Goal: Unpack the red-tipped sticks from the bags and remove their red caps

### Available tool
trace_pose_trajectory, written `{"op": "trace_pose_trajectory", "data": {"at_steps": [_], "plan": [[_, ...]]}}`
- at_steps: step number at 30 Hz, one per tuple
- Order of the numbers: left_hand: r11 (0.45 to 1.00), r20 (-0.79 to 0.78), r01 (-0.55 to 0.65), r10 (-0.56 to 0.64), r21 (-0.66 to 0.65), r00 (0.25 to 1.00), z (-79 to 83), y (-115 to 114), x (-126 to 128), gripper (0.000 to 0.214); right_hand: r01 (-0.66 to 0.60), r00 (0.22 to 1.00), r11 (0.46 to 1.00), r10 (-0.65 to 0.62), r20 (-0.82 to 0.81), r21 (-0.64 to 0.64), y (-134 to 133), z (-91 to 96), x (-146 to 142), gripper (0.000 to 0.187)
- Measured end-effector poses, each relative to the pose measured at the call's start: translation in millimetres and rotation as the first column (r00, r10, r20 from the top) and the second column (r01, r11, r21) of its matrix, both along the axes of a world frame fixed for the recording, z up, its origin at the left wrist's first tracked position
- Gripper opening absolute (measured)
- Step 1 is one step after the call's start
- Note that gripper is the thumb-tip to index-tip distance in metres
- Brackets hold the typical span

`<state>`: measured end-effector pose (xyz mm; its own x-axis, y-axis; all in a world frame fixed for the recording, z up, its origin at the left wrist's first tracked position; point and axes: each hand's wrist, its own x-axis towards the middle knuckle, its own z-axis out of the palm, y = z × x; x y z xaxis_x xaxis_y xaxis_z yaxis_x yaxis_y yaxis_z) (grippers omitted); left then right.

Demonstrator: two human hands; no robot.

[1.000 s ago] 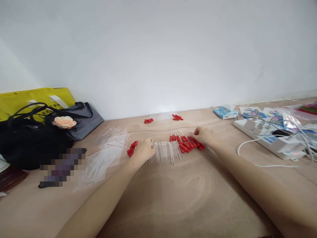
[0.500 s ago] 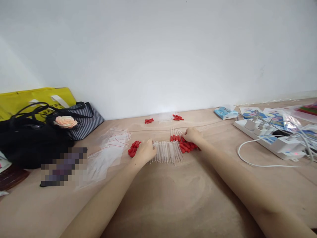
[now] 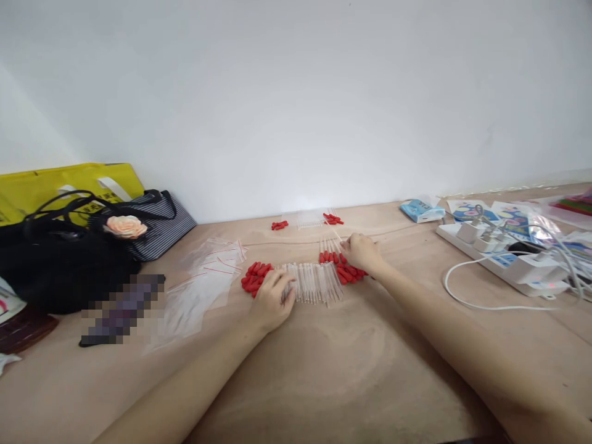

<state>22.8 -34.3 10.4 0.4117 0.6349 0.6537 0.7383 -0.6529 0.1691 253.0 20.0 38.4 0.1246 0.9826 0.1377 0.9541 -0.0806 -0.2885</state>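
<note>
A row of clear thin tubes (image 3: 314, 283) lies on the tan table (image 3: 324, 370), with red rubber caps (image 3: 255, 275) heaped at its left end and more red caps (image 3: 350, 273) at its right end. My left hand (image 3: 272, 299) rests at the row's left end, fingers curled against the tubes. My right hand (image 3: 362, 251) sits over the right-hand caps, fingers closed in a pinch near a small group of capped tubes (image 3: 328, 253); what it pinches is hidden.
Clear zip bags (image 3: 203, 283) lie left of the tubes. A black bag (image 3: 55, 265), a striped bag (image 3: 155, 225) and a yellow bag (image 3: 50, 185) stand at far left. Further tubes and caps (image 3: 308, 219) lie by the wall. A white power strip (image 3: 513, 262) with cables sits right.
My right hand has moved left from the far end of the right cap pile to the capped tubes. My left hand slid back toward me, uncovering more of the left caps.
</note>
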Motion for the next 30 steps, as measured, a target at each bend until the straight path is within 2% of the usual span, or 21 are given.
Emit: {"op": "trace_pose_trajectory", "data": {"at_steps": [2, 4, 5, 7, 10, 12, 13, 18, 21, 30], "plan": [[0.995, 0.000, 0.042, -0.042, 0.090, 0.999, -3.9, -6, 1, 0.018, -0.064, 0.998, 0.995, 0.062, 0.030, 0.081, -18, -0.4, -3, 0.027], [0.983, 0.007, 0.053, -0.055, 0.174, 0.998, -3.6, -11, 3, 0.022, -0.210, 0.973, 0.948, 0.179, 0.144, 0.240, -37, -6.2, -6, 0.024], [0.977, 0.005, 0.058, -0.060, 0.207, 0.998, -2.5, -12, 5, 0.023, -0.292, 0.952, 0.904, 0.241, 0.190, 0.312, -46, -10.9, -7, 0.022], [0.964, -0.020, 0.068, -0.065, 0.257, 0.998, 0.0, -15, 8, 0.025, -0.445, 0.895, 0.777, 0.368, 0.253, 0.445, -61, -22.0, -11, 0.021], [0.947, -0.114, 0.084, -0.051, 0.310, 0.992, 2.4, -17, 10, 0.029, -0.565, 0.821, 0.580, 0.466, 0.330, 0.587, -74, -36.6, -17, 0.026], [0.934, -0.184, 0.108, -0.046, 0.339, 0.982, 2.7, -18, 12, 0.027, -0.599, 0.789, 0.498, 0.498, 0.359, 0.627, -78, -42.1, -22, 0.027], [0.930, -0.218, 0.124, -0.049, 0.347, 0.975, 2.6, -18, 13, 0.024, -0.608, 0.780, 0.475, 0.509, 0.365, 0.636, -78, -43.6, -24, 0.026], [0.919, -0.325, 0.187, -0.069, 0.348, 0.943, -0.9, -20, 16, 0.014, -0.610, 0.761, 0.439, 0.555, 0.335, 0.660, -78, -43.8, -27, 0.021], [0.923, -0.318, 0.199, -0.090, 0.330, 0.944, -3.0, -18, 16, 0.015, -0.604, 0.764, 0.446, 0.559, 0.322, 0.661, -77, -42.8, -24, 0.013], [0.916, -0.299, 0.281, -0.193, 0.288, 0.934, -2.5, -14, 13, 0.016, -0.617, 0.762, 0.442, 0.542, 0.354, 0.652, -73, -45.4, -18, 0.011]]}}
